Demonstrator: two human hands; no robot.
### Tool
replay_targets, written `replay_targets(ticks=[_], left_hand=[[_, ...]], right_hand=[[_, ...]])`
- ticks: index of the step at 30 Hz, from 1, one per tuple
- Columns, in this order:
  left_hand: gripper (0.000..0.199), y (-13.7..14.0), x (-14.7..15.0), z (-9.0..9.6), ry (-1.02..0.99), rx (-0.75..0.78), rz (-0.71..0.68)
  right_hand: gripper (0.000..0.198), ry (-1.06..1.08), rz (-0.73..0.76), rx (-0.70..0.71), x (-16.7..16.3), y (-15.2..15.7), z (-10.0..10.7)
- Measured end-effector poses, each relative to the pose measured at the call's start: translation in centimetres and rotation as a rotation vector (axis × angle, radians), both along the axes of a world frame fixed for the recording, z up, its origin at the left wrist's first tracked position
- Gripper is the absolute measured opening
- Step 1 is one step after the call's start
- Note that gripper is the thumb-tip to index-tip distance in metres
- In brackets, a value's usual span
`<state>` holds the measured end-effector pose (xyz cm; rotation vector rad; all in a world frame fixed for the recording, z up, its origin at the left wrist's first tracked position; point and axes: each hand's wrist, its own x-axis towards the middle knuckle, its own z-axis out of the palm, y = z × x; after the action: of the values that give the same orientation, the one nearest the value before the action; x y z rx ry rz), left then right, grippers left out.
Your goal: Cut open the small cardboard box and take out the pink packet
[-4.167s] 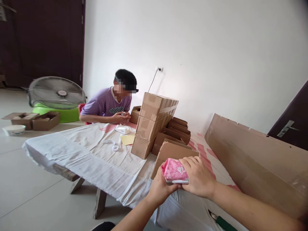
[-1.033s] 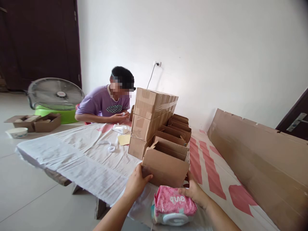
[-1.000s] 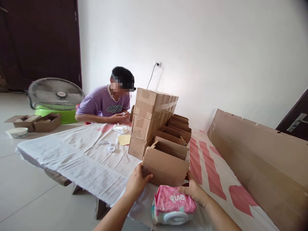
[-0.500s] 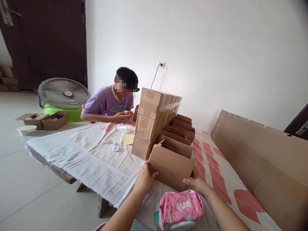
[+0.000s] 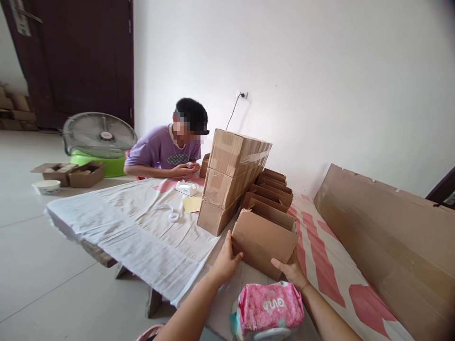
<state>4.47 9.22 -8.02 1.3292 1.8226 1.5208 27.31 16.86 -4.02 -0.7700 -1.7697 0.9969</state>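
Setting: a plain room in a home, used as a makeshift packing space. Evidence: tiled floor, bare white wall with a socket and plugged cord, dark wooden door at 10 o'clock. Low cloth-covered bench; stacked brown cardboard boxes at 12 o'clock; round metal floor fan on a green plastic tub; a second person in a purple shirt seated low.

Matt brown cardboard box, taped cardboard stack with glossy tape, crinkly glossy pink plastic pack, creased white cloth over tabletop, metal fan grille, smooth glossy floor tiles.
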Motion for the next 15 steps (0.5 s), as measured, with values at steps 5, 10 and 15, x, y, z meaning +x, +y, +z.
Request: replay_targets(ticks=[5,10,15], left_hand=[[0.055,-0.9,1.3,0.6,0.009,0.036,0.13],[0.034,-1.3,2.1,1.0,-0.006,0.075,0.018],[0.047,-1.1,2.3,0.8,-0.032,0.076,-0.073]], right_hand=[[0.059,-0.024,-0.007,-0.006,0.2,0.3,-0.5],[0.058,-0.075,-0.044,0.042,0.4,0.7,-1.6],[0.061,-0.18,-0.213,0.02,0.5,1.2,-2.9]])
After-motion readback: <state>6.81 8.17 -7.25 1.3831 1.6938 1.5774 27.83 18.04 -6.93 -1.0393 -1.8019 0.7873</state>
